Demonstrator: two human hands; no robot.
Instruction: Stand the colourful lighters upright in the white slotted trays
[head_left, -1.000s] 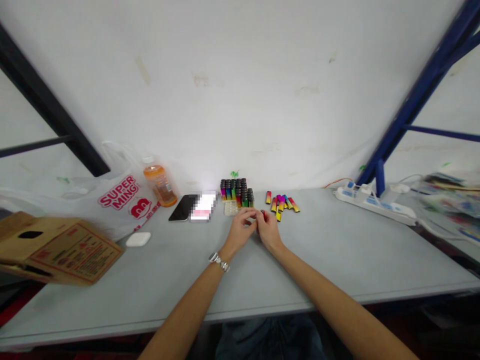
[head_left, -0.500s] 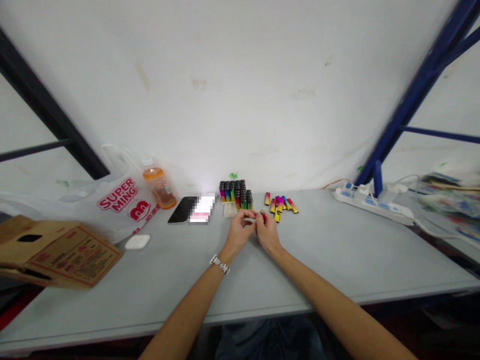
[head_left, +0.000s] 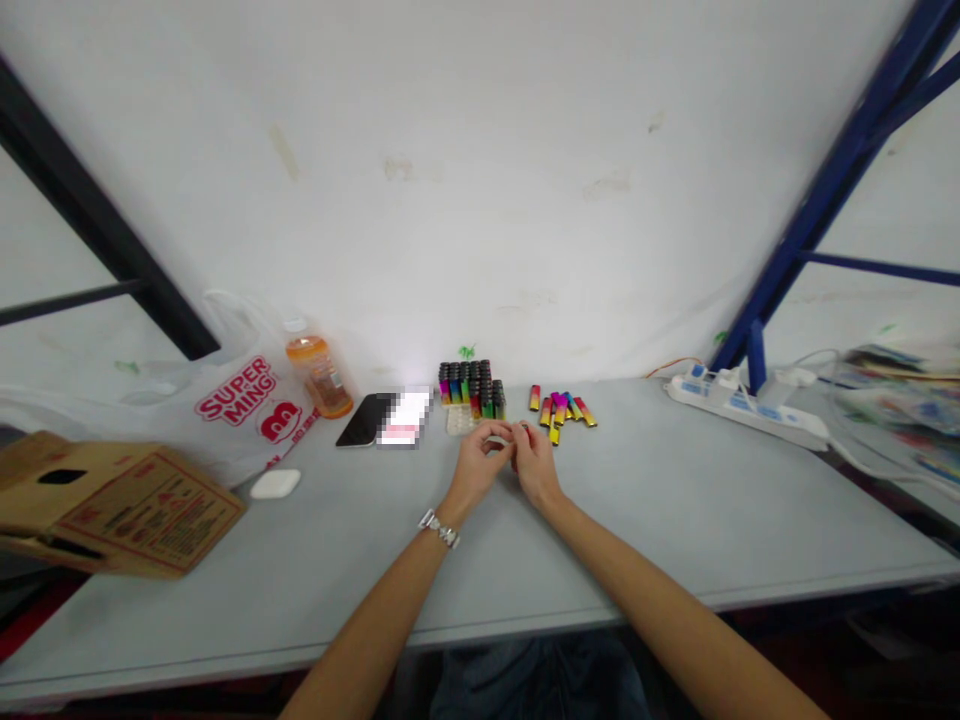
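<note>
My left hand (head_left: 482, 463) and my right hand (head_left: 535, 465) meet over the table, fingertips pinched together and touching. Between my right fingers a lighter (head_left: 525, 426) is almost wholly hidden; just a bit of red shows. What my left fingers pinch, if anything, cannot be made out. Right beyond my left hand, a pale tray with round hollows (head_left: 459, 421) is partly covered by it. Several black-topped, rainbow-coloured lighters (head_left: 466, 385) stand upright in rows there. Loose lighters in red, yellow, pink and blue (head_left: 560, 408) lie in a heap beyond my right hand.
Left of the tray lie a phone (head_left: 366, 420) and a white case (head_left: 275, 484). An orange drink bottle (head_left: 321, 375), a plastic bag (head_left: 244, 410) and a cardboard box (head_left: 142, 510) stand farther left. A power strip (head_left: 750, 408) with cables lies right, beside a blue metal frame (head_left: 795, 240).
My right hand's fingers have turned slightly, and less of the red thing in them shows. The tray and the loose heap look the same.
</note>
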